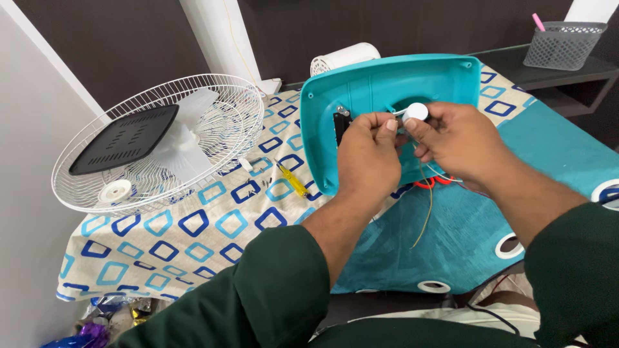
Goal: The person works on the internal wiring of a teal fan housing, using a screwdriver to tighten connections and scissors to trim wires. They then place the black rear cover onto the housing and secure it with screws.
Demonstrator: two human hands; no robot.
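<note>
- Teal plastic base cover [387, 84], one, smooth and rounded-rectangular, tipped up on edge on the table, hollow inside facing the wearer; a black part fixed inside near the left edge.
- Patterned cloth [193, 225] over the table, cream with blue and teal rounded squares; a plain teal cloth [464, 225] with white ring eyelets lying beside it.
- White wire fan guard [161, 138], one, round, lying flat to the left; a dark slotted plastic panel [126, 138] and pale blades resting on it.
- Left hand [367, 154] closed in a pinch on thin wires just beside the white piece.
- Right hand [454, 138] gripping a small round white knob-like part [415, 111] in front of the cover.
- Grey mesh basket [564, 44], one, on a dark shelf at the far right.
- Yellow-handled screwdriver [291, 181], one, on the cloth left of the cover.
- Thin wires [429, 200], yellowish, trailing down from the hands.
</note>
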